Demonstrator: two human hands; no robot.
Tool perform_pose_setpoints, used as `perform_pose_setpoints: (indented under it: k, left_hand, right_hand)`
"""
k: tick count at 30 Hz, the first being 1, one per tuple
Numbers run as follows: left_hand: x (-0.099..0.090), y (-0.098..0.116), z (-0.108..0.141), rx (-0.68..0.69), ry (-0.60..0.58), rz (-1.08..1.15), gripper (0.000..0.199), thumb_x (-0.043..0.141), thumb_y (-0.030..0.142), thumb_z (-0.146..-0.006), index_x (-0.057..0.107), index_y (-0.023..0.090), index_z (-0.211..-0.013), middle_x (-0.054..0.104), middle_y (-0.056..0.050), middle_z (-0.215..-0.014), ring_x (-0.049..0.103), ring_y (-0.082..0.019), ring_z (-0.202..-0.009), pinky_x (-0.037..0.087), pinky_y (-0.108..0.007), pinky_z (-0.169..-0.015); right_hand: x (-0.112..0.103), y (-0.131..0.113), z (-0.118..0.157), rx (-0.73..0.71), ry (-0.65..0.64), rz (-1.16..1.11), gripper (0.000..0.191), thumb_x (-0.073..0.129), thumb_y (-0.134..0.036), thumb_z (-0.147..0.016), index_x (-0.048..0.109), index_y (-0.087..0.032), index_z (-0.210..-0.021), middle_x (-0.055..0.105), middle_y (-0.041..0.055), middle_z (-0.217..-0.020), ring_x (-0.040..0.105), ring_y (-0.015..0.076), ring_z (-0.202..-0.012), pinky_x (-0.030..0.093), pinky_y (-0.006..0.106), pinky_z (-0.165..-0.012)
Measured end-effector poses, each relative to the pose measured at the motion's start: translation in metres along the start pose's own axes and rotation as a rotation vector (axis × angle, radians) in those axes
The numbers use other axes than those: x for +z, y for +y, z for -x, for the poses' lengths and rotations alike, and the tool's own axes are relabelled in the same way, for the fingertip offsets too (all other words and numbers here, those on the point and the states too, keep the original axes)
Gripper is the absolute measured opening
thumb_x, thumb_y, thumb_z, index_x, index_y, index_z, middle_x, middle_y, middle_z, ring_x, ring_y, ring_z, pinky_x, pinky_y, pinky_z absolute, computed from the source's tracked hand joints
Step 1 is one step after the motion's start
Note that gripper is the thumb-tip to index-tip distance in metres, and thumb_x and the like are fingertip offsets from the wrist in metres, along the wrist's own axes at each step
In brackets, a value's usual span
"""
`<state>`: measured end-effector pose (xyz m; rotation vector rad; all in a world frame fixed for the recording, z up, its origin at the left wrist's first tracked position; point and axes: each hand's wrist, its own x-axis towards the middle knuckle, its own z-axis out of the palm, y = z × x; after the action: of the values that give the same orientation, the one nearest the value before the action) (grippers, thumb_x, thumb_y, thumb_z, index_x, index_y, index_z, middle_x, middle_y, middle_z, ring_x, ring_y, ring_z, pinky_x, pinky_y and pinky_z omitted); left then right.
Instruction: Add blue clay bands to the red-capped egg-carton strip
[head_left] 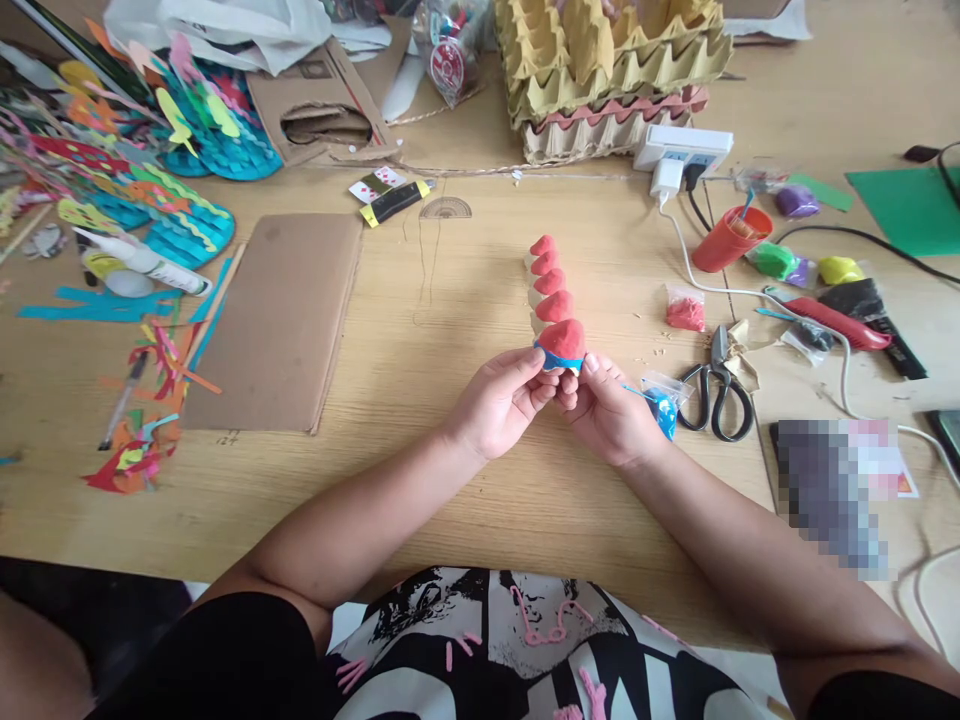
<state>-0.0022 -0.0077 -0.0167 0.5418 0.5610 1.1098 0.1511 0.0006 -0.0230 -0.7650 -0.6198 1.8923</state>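
Red domes, blue band, two pinching hands

Seen from where I'm standing, both bare forearms (pixel 375 505) are slanting inward over the smooth, wood-grained worktop (pixel 420 500). The left hand (pixel 501 405) is lying palm partly up, and the right hand (pixel 611 415) is mirroring it. Each hand's thumb and fingers (pixel 521 370) are pinching a lower corner of the nearest red dome (pixel 562 338), whose matte, slightly lumpy surface is sitting above a blue band (pixel 559 361). That dome is resting between the hands, ending a line of four other red domes (pixel 555 306) with pale bases (pixel 537 319); whether all are joined, I cannot tell. Just beside the right hand, a packet of blue material (pixel 663 412) is lying near black-handled scissors (pixel 720 385). Ridged egg trays (pixel 615 70) are standing stacked behind, and flat brown cardboard (pixel 274 320) is lying off left.
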Motion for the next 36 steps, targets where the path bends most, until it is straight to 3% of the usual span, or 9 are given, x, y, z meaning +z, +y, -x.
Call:
perform_pose_setpoints:
  k: [7,16,21,25,27,31,36]
  left_hand:
    - [0.0,0.001,-0.001,-0.042,0.034,0.034,0.043,0.083,0.054,-0.087,0.076,0.012,-0.084,0.075,-0.007,-0.084,0.073,-0.013,-0.081,0.059,-0.022,-0.077]
    - [-0.002,-0.001,-0.003,-0.087,0.042,0.102,0.037,0.08,0.047,-0.091,0.074,0.011,-0.08,0.072,-0.006,-0.077,0.072,-0.013,-0.076,0.06,-0.02,-0.072]
    - [0.002,0.004,-0.005,-0.226,0.143,0.238,0.037,0.069,0.041,-0.101,0.075,0.009,-0.084,0.072,-0.007,-0.076,0.073,-0.011,-0.075,0.062,-0.016,-0.071]
    - [0.008,0.006,-0.005,-0.264,0.291,0.317,0.024,0.068,0.03,-0.102,0.075,0.011,-0.09,0.074,-0.004,-0.079,0.072,-0.007,-0.072,0.06,-0.012,-0.068]
    - [0.009,0.004,-0.004,-0.263,0.337,0.346,0.018,0.069,0.028,-0.102,0.075,0.013,-0.094,0.077,-0.003,-0.085,0.072,-0.005,-0.072,0.058,-0.011,-0.065]
    - [0.008,-0.003,-0.002,-0.26,0.32,0.36,0.016,0.074,0.031,-0.098,0.074,0.014,-0.096,0.076,-0.001,-0.086,0.07,-0.005,-0.071,0.046,-0.011,-0.052]
    - [0.008,-0.008,-0.002,-0.247,0.324,0.334,0.019,0.08,0.029,-0.094,0.071,0.013,-0.09,0.066,0.003,-0.073,0.058,-0.002,-0.059,0.035,-0.011,-0.044]
  right_hand:
    - [0.001,-0.002,0.0,-0.002,-0.019,-0.04,0.035,0.098,-0.046,-0.071,0.074,-0.021,-0.072,0.067,-0.0039,-0.066,0.057,0.0051,-0.059,0.053,0.014,-0.06]
    - [-0.001,0.001,0.001,-0.018,-0.003,0.038,0.039,0.096,-0.05,-0.073,0.069,-0.021,-0.07,0.064,-0.0035,-0.065,0.055,0.0073,-0.058,0.053,0.018,-0.058]
    - [-0.003,-0.002,-0.001,-0.014,0.026,0.101,0.039,0.095,-0.052,-0.072,0.07,-0.023,-0.072,0.062,-0.0039,-0.065,0.054,0.009,-0.058,0.05,0.02,-0.056]
    - [-0.001,-0.002,0.002,-0.087,0.062,0.189,0.039,0.091,-0.057,-0.076,0.072,-0.023,-0.078,0.063,-0.0028,-0.071,0.055,0.0109,-0.066,0.051,0.024,-0.063]
    - [0.001,-0.002,0.005,-0.149,0.09,0.284,0.036,0.092,-0.053,-0.077,0.074,-0.024,-0.087,0.065,-0.0033,-0.076,0.055,0.0112,-0.07,0.051,0.025,-0.07]
    - [0.005,-0.001,0.01,-0.232,0.135,0.466,0.036,0.093,-0.047,-0.078,0.073,-0.026,-0.099,0.062,-0.0052,-0.078,0.054,0.0116,-0.071,0.049,0.028,-0.076]
    - [0.005,0.002,0.01,-0.22,0.131,0.44,0.036,0.093,-0.046,-0.078,0.072,-0.025,-0.099,0.062,-0.0054,-0.076,0.055,0.0129,-0.07,0.048,0.03,-0.073]
